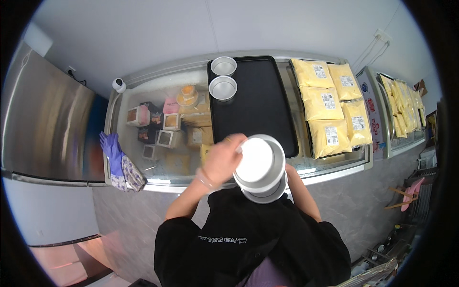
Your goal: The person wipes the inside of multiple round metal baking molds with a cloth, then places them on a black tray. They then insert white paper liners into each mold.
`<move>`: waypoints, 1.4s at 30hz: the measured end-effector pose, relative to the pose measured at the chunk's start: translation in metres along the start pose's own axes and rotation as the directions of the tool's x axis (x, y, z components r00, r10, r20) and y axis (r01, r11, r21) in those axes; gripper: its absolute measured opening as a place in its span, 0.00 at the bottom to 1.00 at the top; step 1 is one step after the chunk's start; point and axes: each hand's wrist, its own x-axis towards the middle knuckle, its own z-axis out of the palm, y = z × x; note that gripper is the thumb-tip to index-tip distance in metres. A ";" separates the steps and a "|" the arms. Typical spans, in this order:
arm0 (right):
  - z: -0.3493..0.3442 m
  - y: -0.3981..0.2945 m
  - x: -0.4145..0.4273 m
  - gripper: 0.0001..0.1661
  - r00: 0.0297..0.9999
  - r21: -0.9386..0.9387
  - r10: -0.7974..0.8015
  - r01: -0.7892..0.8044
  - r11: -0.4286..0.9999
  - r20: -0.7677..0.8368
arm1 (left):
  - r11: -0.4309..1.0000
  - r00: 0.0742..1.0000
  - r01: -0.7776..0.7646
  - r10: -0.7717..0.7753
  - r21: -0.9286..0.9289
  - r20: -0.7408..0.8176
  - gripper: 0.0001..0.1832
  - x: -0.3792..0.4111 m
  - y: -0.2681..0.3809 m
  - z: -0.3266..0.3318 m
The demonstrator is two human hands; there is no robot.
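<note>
In front of my chest are round silver cake pans, one above another and offset. The upper pan holds a bright white round surface; I cannot tell whether it is a liner or glare. My left hand, slightly blurred, grips the upper pan's left rim. My right hand is at the right side of the lower pan, its fingers mostly hidden behind the pans. Beyond them, a black baking tray lies across the glass-topped chest freezer. Two round silver pans stand at its far left corner.
Yellow-filled labelled bags lie on another tray at the right. Under the freezer glass are boxes and packages. Purple rubber gloves hang over the left edge, near a small white camera. A second freezer stands farther right.
</note>
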 end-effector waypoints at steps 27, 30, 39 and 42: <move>0.003 0.002 0.014 0.25 0.967 0.011 -0.001 -0.002 1.000 0.255 | 0.972 0.982 -0.154 0.131 0.178 0.137 0.11 -0.032 -0.028 0.070; 0.006 -0.005 0.008 0.24 0.964 -0.022 -0.033 0.040 0.999 0.263 | 0.943 0.989 -0.138 0.115 0.302 0.094 0.10 -0.034 -0.023 0.077; 0.003 0.002 -0.007 0.22 0.972 -0.016 -0.043 0.048 0.999 0.230 | 0.942 0.984 -0.121 0.074 0.314 0.159 0.07 -0.044 -0.017 0.095; -0.010 0.015 0.000 0.19 0.976 0.097 -0.013 -0.008 0.995 0.215 | 0.973 0.985 -0.109 0.078 0.201 0.156 0.06 -0.045 -0.009 0.082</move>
